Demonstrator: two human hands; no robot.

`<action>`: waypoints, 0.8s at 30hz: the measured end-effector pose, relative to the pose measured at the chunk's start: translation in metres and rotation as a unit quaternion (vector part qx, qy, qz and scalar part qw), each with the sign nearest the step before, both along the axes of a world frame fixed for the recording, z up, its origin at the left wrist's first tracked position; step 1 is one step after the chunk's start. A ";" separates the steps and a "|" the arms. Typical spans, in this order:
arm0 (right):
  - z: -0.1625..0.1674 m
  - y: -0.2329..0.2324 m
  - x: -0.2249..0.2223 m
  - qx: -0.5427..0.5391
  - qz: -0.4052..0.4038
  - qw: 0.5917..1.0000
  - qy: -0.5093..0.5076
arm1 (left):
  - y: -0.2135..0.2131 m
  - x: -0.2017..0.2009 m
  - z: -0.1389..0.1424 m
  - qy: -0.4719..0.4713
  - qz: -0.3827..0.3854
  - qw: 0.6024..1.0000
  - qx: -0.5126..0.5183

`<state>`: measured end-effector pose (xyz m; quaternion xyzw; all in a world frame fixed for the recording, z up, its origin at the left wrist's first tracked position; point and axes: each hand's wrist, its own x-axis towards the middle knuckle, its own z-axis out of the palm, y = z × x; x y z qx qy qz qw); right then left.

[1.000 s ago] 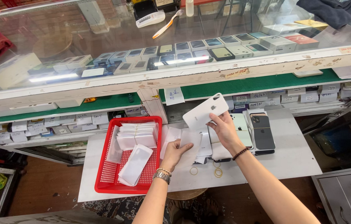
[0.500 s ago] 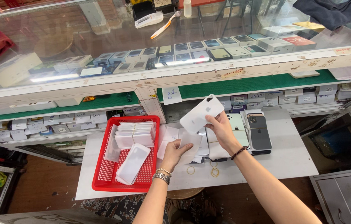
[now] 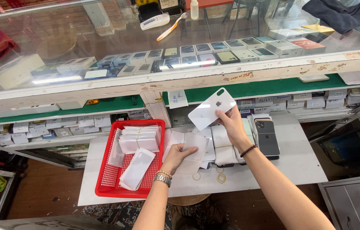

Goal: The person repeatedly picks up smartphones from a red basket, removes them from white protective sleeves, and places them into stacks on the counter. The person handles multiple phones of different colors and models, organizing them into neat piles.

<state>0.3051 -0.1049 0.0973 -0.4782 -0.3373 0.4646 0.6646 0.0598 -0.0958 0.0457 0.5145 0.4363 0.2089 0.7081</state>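
While the right hand (image 3: 231, 123) pinches a white phone back panel (image 3: 212, 109) by its lower edge and holds it up above the tabletop (image 3: 299, 162), the left hand (image 3: 179, 155) rests flat, fingers loosely spread, on a clear sleeve (image 3: 195, 147) lying there. The panel's long axis tilts up to the right, just above and right of the left hand. A red basket (image 3: 103, 187) of white sleeves sits just left of that hand.
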 end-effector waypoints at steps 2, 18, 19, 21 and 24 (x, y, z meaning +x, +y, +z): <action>0.000 0.001 -0.006 -0.006 0.010 1.000 0.013 | 0.001 0.000 0.000 0.000 0.002 1.000 0.017; -0.016 0.004 -0.026 -0.007 0.011 0.998 0.055 | 0.007 -0.002 -0.008 -0.016 0.027 0.999 0.009; -0.017 0.004 -0.027 -0.003 0.015 0.998 0.056 | 0.007 -0.002 -0.009 -0.018 0.028 0.999 0.009; -0.018 0.002 -0.029 0.003 0.025 0.998 0.059 | 0.007 -0.002 -0.009 -0.021 0.031 0.999 0.008; -0.020 -0.002 -0.029 -0.010 0.034 0.999 0.038 | 0.007 -0.003 -0.008 -0.052 0.041 0.998 0.003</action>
